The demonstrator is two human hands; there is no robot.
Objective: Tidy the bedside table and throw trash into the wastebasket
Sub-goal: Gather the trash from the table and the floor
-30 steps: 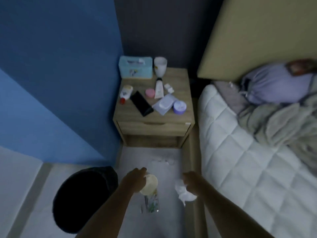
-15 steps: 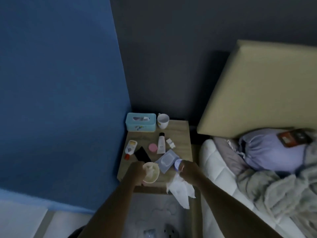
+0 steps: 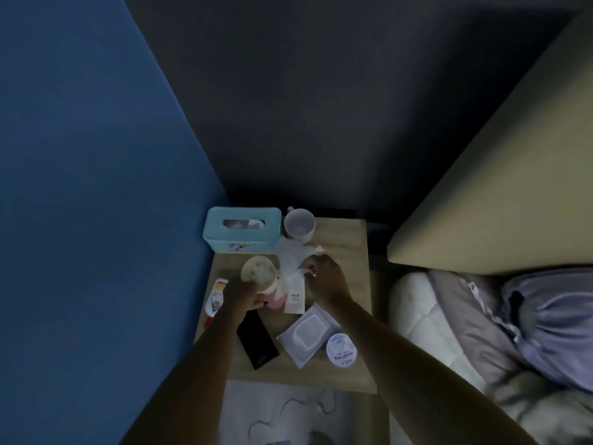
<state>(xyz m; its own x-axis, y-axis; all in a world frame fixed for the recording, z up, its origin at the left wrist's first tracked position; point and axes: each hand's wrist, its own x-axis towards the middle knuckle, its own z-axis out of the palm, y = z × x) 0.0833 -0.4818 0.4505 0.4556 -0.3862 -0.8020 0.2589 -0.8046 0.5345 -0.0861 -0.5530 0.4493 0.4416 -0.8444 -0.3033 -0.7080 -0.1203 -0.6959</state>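
Dim light, wide view down onto the tabletop [image 3: 346, 239] — I take the mug [image 3: 299, 225] at its back edge as my reference. My left hand [image 3: 243, 295] is curled round a cream cup [image 3: 260, 275], held in front of and left of the mug; something pale and crumpled sits inside the cup. My right hand [image 3: 324, 277] pinches a white tissue [image 3: 290, 256] just in front of the mug, the sheet spreading between the mug and the cup. A blue tissue box [image 3: 242, 229] stands touching-close on the mug's left.

In front of the mug, going toward me: a white tube [image 3: 296, 295], partly under the tissue, with a pink jar [image 3: 276, 302] at its left, mostly hidden by my left hand. Further forward — a wipes pack [image 3: 308, 334], a round lilac tin [image 3: 341, 350] at its right corner, and a black phone [image 3: 256, 342] to its left. A small bottle [image 3: 216, 298] with a red cap lies far left of these. The bed [image 3: 481, 316] lies well right of the mug.
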